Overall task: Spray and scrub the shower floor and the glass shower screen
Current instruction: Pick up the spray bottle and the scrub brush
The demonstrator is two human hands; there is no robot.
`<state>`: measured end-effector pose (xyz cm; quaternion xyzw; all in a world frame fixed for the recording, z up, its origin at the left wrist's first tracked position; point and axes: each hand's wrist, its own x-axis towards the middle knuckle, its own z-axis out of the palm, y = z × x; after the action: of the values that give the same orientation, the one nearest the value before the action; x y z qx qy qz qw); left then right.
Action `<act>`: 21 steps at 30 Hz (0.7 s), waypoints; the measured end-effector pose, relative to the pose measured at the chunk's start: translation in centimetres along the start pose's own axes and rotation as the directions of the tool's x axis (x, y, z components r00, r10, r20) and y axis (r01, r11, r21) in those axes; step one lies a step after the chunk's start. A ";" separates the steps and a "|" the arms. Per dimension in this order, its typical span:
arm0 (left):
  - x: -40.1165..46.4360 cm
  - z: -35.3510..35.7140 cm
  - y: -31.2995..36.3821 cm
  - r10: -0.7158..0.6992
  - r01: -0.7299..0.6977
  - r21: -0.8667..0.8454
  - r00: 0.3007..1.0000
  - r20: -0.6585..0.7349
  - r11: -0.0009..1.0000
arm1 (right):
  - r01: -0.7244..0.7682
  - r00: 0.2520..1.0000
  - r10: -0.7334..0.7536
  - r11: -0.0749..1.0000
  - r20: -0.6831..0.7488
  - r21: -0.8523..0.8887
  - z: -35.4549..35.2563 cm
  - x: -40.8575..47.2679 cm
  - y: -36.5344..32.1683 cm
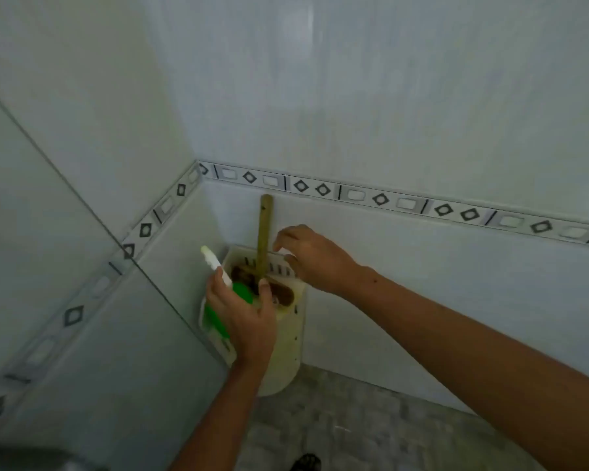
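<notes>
My left hand [249, 321] grips a green spray bottle [242, 292] with a white nozzle [213, 261], held over a cream corner caddy [286, 334] on the tiled wall. A brush with a long olive handle [264, 232] stands upright in the caddy, its brown bristle head partly hidden behind my thumb. My right hand [312, 258] hovers just right of the handle, fingers curled and apart, holding nothing. The glass shower screen [65, 300] fills the left side. The mottled grey shower floor [354, 430] lies below.
White wall tiles carry a band of black diamond patterns [381, 198] at caddy height. A dark sandal tip [306, 462] shows at the bottom edge. A grey rounded object [31, 458] sits at the lower left corner.
</notes>
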<state>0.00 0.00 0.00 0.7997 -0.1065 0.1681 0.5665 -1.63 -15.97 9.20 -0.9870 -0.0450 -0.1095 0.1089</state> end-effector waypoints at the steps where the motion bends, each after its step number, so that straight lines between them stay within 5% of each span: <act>1: 0.4 -0.1 -0.5 -0.043 0.042 -0.024 0.998 -0.044 0.999 | 0.060 0.997 -0.058 0.997 0.042 -0.044 0.7 1.4 -0.3; 6: 3.2 0.5 -4.0 -0.246 0.244 -0.045 0.968 -0.046 0.969 | 0.325 0.933 -0.248 0.893 0.262 -0.310 2.7 6.6 -0.6; 11: 5.8 1.4 -7.0 -0.223 0.225 -0.065 0.974 0.037 0.972 | 0.374 0.855 -0.038 0.737 0.518 -0.563 4.4 9.6 -1.4; 16: 7.0 1.8 -8.0 -0.114 0.115 -0.049 0.993 0.022 0.992 | 0.245 0.848 0.172 0.710 0.500 -0.660 5.2 10.2 -3.7; 21: 8.0 1.9 -8.1 -0.032 0.030 -0.054 0.999 -0.037 0.998 | 0.178 0.766 0.325 0.722 0.555 -0.668 4.4 8.8 -4.6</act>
<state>10.53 1.05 -4.50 0.7824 -0.0881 0.1715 0.5922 7.35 -9.98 7.97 -0.9317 0.0068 0.2287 -0.2820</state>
